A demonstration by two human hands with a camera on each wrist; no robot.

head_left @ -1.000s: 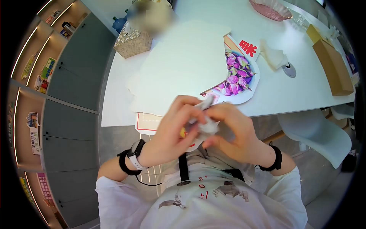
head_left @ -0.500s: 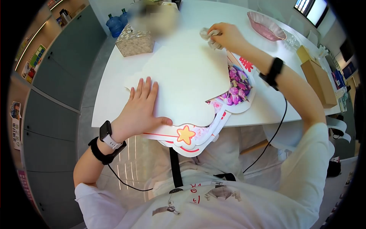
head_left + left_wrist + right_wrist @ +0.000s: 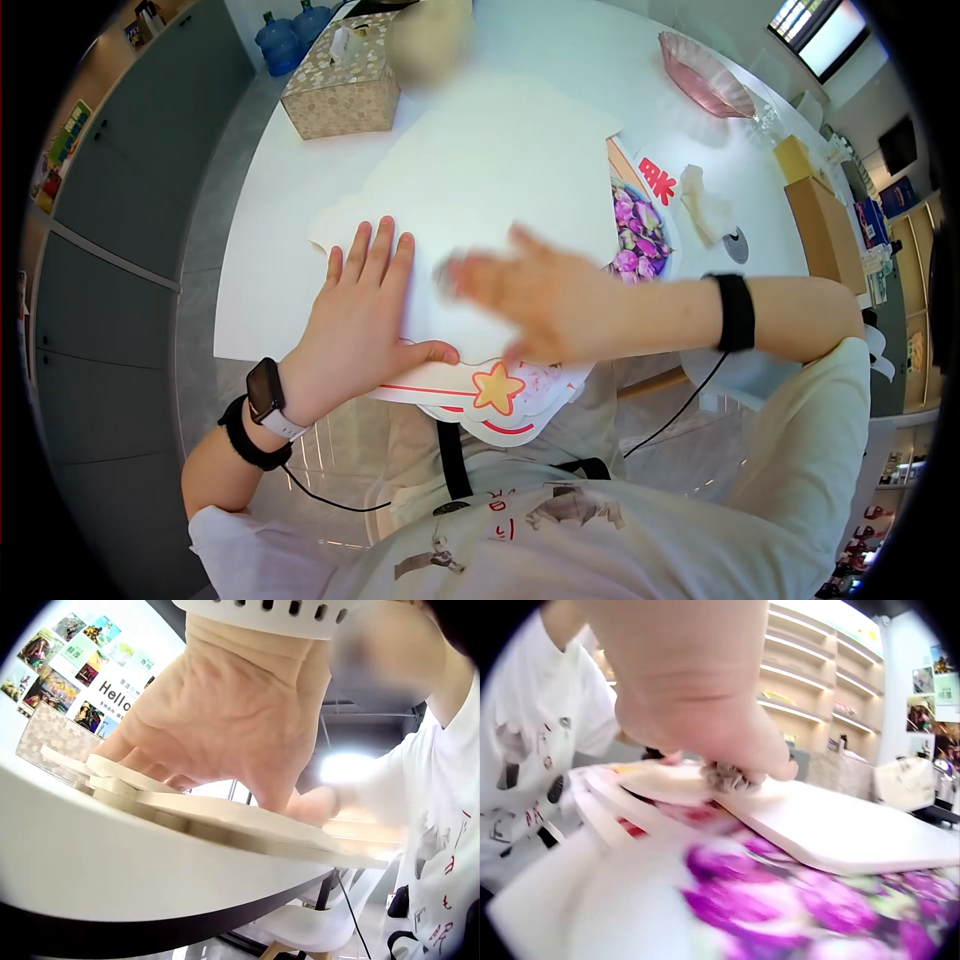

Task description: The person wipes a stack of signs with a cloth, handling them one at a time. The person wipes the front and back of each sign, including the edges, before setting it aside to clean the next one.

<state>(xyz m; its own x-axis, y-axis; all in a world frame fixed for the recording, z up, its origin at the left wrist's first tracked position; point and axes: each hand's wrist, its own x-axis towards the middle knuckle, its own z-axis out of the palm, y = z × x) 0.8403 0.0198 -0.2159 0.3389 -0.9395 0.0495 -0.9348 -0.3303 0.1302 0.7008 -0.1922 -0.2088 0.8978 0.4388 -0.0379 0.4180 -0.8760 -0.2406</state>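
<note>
A large blank white cut-out board [image 3: 490, 190] lies on top of a printed cut-out sign [image 3: 640, 235] that shows purple flower buds and a yellow star. My left hand [image 3: 365, 305] rests flat near the board's front left, fingers spread and thumb out to the side. In the left wrist view its palm [image 3: 225, 724] arches over the stacked boards. Motion blurs my right hand [image 3: 560, 300] low over the front of the board. Under its fingers in the right wrist view is a crumpled greyish-white tissue [image 3: 731, 778], gripped against the board's surface.
A patterned tissue box [image 3: 345, 95] stands at the back left of the white table [image 3: 260, 270]. To the right lie a pale crumpled piece [image 3: 705, 210] and a small grey oval object [image 3: 736, 246]. Farther off are a pink ribbed dish [image 3: 705, 75] and a brown cardboard box [image 3: 828, 235].
Both hands were together over the front edge with the tissue. The left then settled flat on the board. The right went to the far right of the board and has swept back toward the front middle.
</note>
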